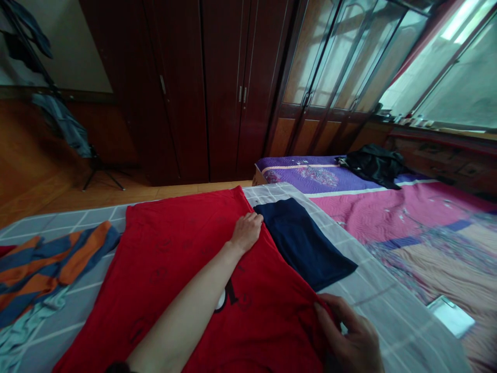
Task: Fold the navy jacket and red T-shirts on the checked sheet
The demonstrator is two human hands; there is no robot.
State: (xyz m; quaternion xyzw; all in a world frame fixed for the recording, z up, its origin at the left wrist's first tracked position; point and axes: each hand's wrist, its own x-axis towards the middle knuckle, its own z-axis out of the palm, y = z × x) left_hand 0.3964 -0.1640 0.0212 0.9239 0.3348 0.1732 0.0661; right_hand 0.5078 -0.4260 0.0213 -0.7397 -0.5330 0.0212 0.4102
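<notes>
A red T-shirt (pixel 155 269) with a dark printed mark lies spread on a grey checked bedsheet (pixel 93 223). My left hand (pixel 246 233) lies at its far edge, fingers bunched on the red cloth, and my bare forearm crosses the shirt. My right hand (pixel 349 336) pinches the shirt's near right edge between thumb and fingers. Between my two hands, a folded navy cloth (pixel 301 243) lies beside the shirt, touching neither hand.
A striped orange and blue garment (pixel 50 269) lies left of the shirt. To the right spreads a pink and purple quilt (pixel 407 217), with a black garment (pixel 375 165) and a flat white object (pixel 450 316) on it. Behind stand a dark wood wardrobe (pixel 221 88) and a tripod stand (pixel 97 171).
</notes>
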